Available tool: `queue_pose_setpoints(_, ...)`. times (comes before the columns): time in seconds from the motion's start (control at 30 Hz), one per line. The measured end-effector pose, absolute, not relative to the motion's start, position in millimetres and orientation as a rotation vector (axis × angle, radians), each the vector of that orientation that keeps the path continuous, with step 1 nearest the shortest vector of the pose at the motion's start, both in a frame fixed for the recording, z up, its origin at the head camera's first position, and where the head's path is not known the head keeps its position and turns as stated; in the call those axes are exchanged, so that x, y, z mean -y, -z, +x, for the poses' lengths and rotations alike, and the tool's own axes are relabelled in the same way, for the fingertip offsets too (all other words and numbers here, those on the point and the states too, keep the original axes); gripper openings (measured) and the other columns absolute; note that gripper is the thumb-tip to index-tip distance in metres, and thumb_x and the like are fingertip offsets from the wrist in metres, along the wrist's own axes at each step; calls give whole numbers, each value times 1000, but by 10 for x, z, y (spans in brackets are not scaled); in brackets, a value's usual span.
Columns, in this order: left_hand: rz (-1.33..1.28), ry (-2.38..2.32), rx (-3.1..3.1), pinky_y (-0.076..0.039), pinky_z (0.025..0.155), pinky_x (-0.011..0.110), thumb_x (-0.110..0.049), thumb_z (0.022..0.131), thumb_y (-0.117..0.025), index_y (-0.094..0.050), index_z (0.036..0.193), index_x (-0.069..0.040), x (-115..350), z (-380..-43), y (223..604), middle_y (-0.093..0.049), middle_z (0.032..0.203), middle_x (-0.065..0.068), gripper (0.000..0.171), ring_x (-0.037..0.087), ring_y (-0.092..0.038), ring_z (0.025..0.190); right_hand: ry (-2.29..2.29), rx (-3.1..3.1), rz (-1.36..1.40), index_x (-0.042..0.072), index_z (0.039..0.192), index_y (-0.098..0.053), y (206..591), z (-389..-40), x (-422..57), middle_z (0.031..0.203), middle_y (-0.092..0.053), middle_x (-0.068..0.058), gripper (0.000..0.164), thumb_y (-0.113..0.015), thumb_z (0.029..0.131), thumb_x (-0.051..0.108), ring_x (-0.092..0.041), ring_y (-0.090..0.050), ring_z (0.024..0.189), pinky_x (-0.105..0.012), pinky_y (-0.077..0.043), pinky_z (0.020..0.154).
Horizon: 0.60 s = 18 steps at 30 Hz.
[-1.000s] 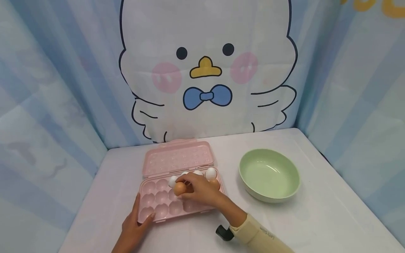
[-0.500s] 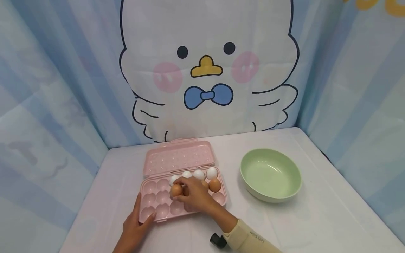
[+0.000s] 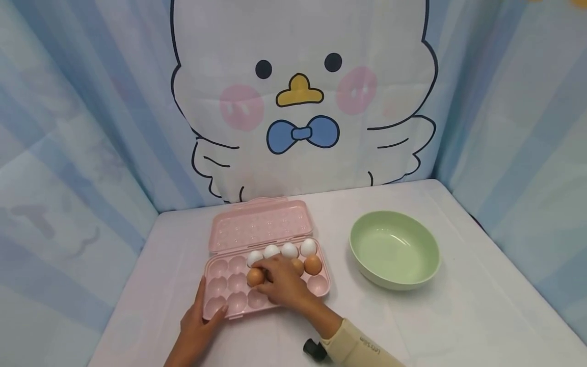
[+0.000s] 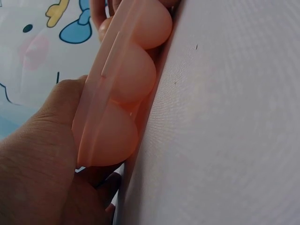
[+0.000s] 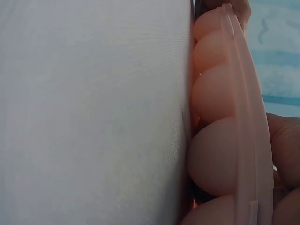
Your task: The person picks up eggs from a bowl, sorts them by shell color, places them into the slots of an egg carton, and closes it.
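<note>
A pink egg box (image 3: 237, 282) lies with its lid (image 3: 261, 224) folded back. In the head view, my right hand (image 3: 285, 285) pinches a brown egg (image 3: 255, 277) between thumb and fingers, low at a cup of the middle row. White eggs (image 3: 309, 247) fill part of the back row, and more brown eggs (image 3: 313, 265) sit to the right in the middle row, partly hidden by that hand. My left hand (image 3: 197, 326) grips the box's near left corner, thumb on the front edge. The left wrist view shows the rounded undersides of the cups (image 4: 133, 72) beside this hand.
A green bowl (image 3: 394, 250) stands on the white tablecloth (image 3: 449, 316) to the right of the box. Something small and black (image 3: 314, 350) shows by the right sleeve. Printed curtains (image 3: 69, 153) enclose the back and sides.
My right hand has moved a little left and down with the brown egg, which now sits lower at the cup. The left hand stays on the box corner.
</note>
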State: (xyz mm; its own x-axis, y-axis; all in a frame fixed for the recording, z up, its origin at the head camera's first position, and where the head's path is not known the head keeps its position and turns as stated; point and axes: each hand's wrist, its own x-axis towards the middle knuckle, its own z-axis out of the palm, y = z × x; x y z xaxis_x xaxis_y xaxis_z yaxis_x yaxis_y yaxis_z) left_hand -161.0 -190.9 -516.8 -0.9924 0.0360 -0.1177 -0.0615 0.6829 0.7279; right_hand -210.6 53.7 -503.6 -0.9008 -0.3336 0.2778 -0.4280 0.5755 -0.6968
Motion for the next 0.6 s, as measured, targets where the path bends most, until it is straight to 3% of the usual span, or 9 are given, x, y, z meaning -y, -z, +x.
queue_pose_setpoints(0.4, -47, -1206, -2768, -25, 115, 62, -42, 100, -68, 2, 167, -11, 1885, -1594, 5163, -21, 164, 30, 101, 51, -28, 147, -1109, 2635, 684, 13, 118, -77, 5028, -2092, -524, 108, -71, 5, 41, -88, 78, 13, -13, -58, 104, -29, -48, 91)
queue_pose_setpoints(0.6, -22, -1080, -2736, -26, 114, 65, -50, 100, -66, 6, 166, -9, 1910, -1612, 5092, -18, 164, 31, 105, 53, -27, 146, -948, 2651, 755, 12, 120, -75, 5006, -2091, -533, 113, -71, 1, 41, -86, 81, 16, -19, -59, 108, -34, -47, 97)
